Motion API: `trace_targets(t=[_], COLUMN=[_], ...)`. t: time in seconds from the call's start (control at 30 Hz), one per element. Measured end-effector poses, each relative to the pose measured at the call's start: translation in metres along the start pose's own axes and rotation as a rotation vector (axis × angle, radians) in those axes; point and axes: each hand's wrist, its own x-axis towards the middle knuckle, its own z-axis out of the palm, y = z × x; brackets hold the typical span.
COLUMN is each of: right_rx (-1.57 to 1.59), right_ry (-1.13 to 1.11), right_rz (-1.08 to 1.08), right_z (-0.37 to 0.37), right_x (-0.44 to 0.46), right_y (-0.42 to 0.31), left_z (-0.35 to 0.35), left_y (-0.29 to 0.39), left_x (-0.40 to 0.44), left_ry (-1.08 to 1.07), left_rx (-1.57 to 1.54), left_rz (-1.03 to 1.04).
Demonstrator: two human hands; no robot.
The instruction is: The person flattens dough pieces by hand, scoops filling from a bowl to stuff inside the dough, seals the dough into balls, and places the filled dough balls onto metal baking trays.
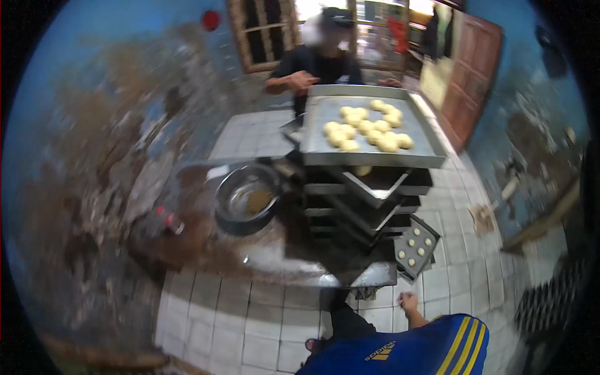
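I view blue plaster walls [550, 87], patched and peeling; a white-tiled floor [265, 325]; a dark worktable [200, 250]. Wood-framed windows [264, 31] sit at the rear, daylight-bright, left of a reddish-brown paneled door [469, 75].

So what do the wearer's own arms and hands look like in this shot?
Right hand: no glove visible, forearm bare. Blue shirt, three yellow stripes on the right-hand side, yellow adidas logo on the front. Left hand and arm out of view.
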Motion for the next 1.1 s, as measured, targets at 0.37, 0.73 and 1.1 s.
trace_targets(t=[0.37,0.73,1.1], right_rx=[-0.224,-0.525,-0.116], right_ry=[-1.343,-1.191,-0.895], right_rz=[-0.354,-0.401,-0.271], right_z=[0.2,0.194,0.049], right_x=[-0.049,-0.013,-0.094], right_y=[-0.144,-0.182,-0.26], left_z=[-0.038,0.022,-0.134], left_y=[-0.245,-0.326,-0.168], left_x=[-0.07,-0.121,-0.211], left_ry=[0.385,0.375,0.822], left_rx=[-0.568,-0.65,-0.701], left_rz=[0.188,-0.175,0.487])
